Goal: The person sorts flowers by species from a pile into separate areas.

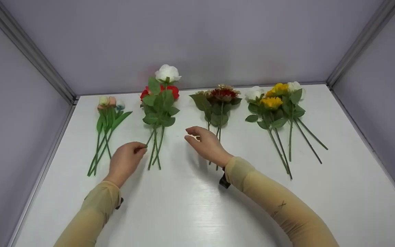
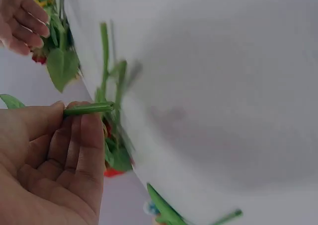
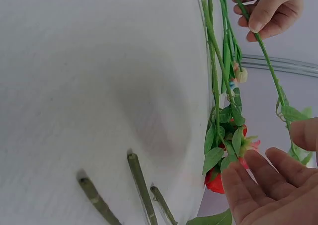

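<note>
My left hand point(image 1: 126, 161) pinches the lower end of a white rose's green stem point(image 2: 89, 109) between thumb and fingertips. The white rose point(image 1: 167, 73) is held above a bunch of red flowers point(image 1: 172, 92), its leaves overlapping theirs in the head view. Over the table, between that bunch and the dark red flowers point(image 1: 224, 94), is my right hand point(image 1: 208, 144), fingers relaxed and nothing in them. In the right wrist view, the right hand's fingers point(image 3: 258, 185) are loosely extended, close to the leafy part of the held stem point(image 3: 268, 61).
Tulips point(image 1: 106, 113) with pale heads lie at the left of the white table point(image 1: 190, 212). On the right lie yellow sunflowers point(image 1: 272, 103) and white roses point(image 1: 254, 92), stems fanned toward the front. Grey panels point(image 1: 197, 41) wall the table at the back and sides.
</note>
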